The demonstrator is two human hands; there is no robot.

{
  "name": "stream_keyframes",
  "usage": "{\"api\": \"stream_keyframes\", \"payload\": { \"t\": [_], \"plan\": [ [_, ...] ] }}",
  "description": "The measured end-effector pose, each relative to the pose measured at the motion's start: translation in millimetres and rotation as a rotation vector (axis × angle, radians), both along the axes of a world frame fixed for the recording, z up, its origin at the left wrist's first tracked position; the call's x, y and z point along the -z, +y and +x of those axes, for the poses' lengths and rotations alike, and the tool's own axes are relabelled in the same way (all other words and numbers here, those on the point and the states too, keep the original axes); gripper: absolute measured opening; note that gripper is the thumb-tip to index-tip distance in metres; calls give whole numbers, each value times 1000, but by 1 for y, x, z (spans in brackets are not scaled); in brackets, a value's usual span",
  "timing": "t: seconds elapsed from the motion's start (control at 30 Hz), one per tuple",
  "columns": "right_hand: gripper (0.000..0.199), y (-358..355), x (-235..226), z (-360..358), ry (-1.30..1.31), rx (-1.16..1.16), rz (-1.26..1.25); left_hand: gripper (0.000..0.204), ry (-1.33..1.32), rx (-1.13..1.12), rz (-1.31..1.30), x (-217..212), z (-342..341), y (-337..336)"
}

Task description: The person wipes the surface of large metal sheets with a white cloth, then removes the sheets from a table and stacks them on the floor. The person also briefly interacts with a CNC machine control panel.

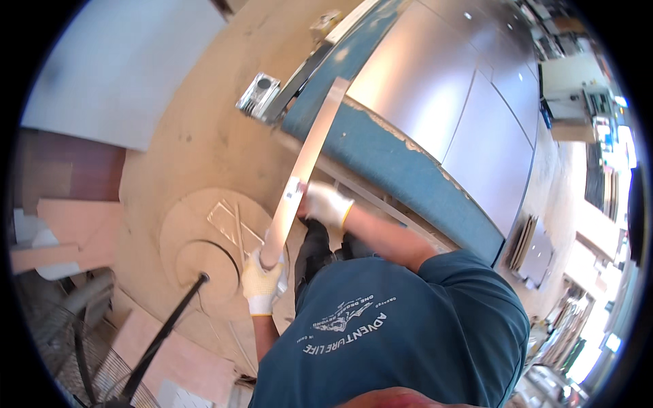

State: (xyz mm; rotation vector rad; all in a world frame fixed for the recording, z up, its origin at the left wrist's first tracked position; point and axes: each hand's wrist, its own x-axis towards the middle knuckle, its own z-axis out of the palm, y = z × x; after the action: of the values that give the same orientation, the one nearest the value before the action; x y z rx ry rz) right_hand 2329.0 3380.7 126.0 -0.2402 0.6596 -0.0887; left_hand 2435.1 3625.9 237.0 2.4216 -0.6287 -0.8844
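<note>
A long, narrow, pale metal strip (309,153) slants from the blue table edge down toward me. My left hand (262,282), in a white knit glove, grips the strip's near end. My right hand (326,204), also gloved, holds the strip's side about a third of the way up. The far end of the strip rests at the worn blue edge of the worktable (381,146). My teal shirt fills the lower right and hides what lies below my arms.
Large shiny metal sheets (435,75) cover the worktable. Round plywood discs (204,238) lie on the wooden floor, with a black pole (166,330) and a wire fan guard at the lower left. A small metal bracket (258,92) sits near the table corner. Stacked panels stand at the right.
</note>
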Motion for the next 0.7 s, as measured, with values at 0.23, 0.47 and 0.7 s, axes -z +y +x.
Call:
{"api": "stream_keyframes", "payload": {
  "t": [0.23, 0.47, 0.7],
  "plan": [
    [20, 34, -37, 23, 95, 164, -282, 52, -10, 52, -79, 44, -16, 7],
    [28, -72, -108, -72, 345, 594, -732, 73, 38, 473, -316, 21, -74, -140],
    [53, -76, -132, -327, 1419, 566, -973, 61, 365, 746, -323, 61, -161, -175]
  ]
}}
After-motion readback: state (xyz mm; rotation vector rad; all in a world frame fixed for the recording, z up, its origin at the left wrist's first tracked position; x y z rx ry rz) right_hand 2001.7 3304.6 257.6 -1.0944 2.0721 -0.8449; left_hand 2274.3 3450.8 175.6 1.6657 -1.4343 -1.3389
